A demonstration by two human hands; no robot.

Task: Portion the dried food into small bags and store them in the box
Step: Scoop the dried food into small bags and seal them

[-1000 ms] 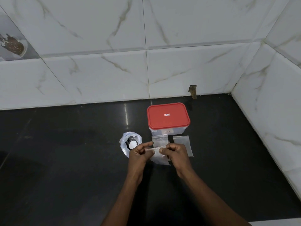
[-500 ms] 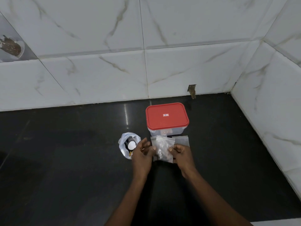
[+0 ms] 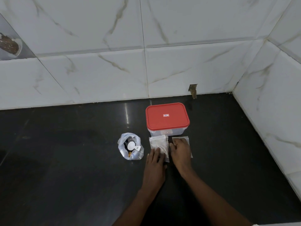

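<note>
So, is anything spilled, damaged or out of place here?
Nothing is spilled on the black countertop. Only one thing stands out: a small brownish broken notch at the bottom of the white marble wall tile, behind the clear plastic box with the red lid.

Home kitchen corner: dark stone counter [image 3: 65, 160], marble-look wall tiles [image 3: 187, 67].

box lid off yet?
No, the red lid sits flat on top of the clear box, covering it all the way round.
</note>
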